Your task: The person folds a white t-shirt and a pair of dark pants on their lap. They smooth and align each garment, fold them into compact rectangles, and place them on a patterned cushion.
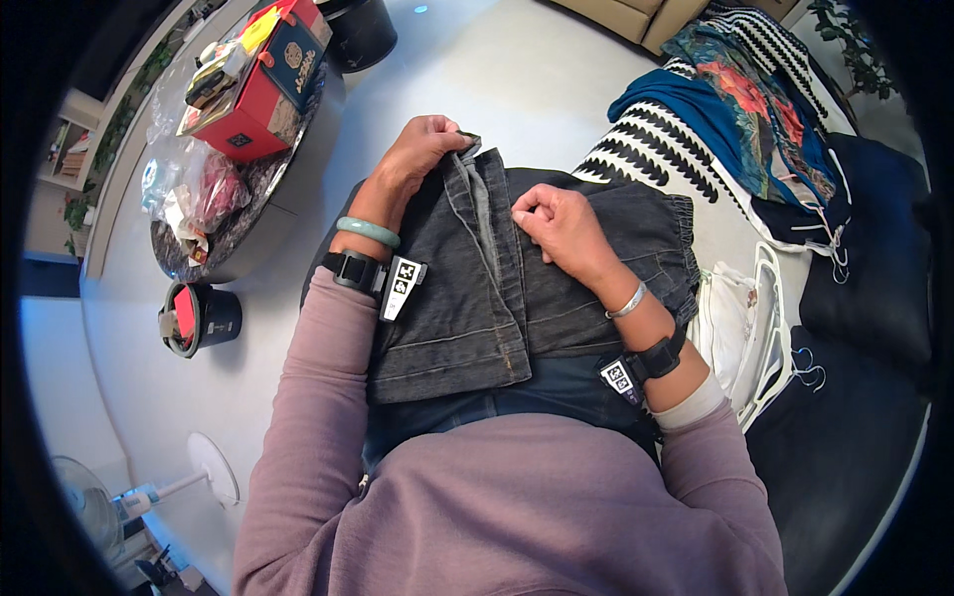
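Note:
A pair of dark grey denim trousers (447, 298) lies folded across my lap, over the blue trousers I wear. My left hand (425, 153) pinches a far corner of the denim between thumb and fingers. Below that grip, the cloth parts into two layers, showing a paler inner side. My right hand (555, 223) rests over the denim with its fingers curled, fingertips beside the stitched edge. Whether it grips a fold there is hidden. A gathered, elasticated edge (684, 238) of the denim lies to the right.
White hangers (771, 335) and white cloth (723, 320) lie at my right on a dark seat (842, 447). Beyond are patterned garments (745, 112). At left stand a stone-topped table (261, 201) with a red box (238, 112), a small bin (216, 316) and a fan (89, 506).

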A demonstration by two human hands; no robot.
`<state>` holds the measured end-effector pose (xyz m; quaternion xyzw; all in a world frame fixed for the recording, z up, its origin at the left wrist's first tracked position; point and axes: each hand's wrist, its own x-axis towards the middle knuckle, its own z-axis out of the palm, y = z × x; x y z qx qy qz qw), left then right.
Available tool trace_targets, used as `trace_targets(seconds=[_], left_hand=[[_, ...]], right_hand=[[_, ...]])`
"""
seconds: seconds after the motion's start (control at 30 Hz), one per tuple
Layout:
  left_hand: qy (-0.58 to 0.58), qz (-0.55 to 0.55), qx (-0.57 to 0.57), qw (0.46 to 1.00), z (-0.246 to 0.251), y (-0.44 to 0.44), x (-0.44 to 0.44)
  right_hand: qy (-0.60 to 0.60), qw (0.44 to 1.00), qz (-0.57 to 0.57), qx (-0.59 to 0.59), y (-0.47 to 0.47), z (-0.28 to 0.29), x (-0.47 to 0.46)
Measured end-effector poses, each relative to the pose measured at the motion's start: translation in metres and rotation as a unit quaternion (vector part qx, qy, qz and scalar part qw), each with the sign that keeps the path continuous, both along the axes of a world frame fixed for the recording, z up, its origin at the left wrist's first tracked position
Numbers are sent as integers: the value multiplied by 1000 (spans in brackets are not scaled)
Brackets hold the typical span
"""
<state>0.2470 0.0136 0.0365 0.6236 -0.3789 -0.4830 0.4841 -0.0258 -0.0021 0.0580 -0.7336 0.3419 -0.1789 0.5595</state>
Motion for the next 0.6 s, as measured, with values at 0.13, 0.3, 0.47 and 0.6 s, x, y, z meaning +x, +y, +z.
trace_targets(seconds=[0.13, 0.3, 0.47, 0.6], left_hand=[[-57, -12, -50, 997, 5, -2, -2], [-517, 94, -120, 842, 20, 2, -28], [-71, 3, -128, 989, 35, 1, -25], [-25, -12, -145, 989, 30, -1, -22]], right_hand=[[5, 999, 17, 39, -12, 4, 10], [21, 999, 11, 35, -12, 7, 12], [36, 999, 29, 20, -14, 8, 11], [-17, 997, 15, 67, -31, 3, 22]])
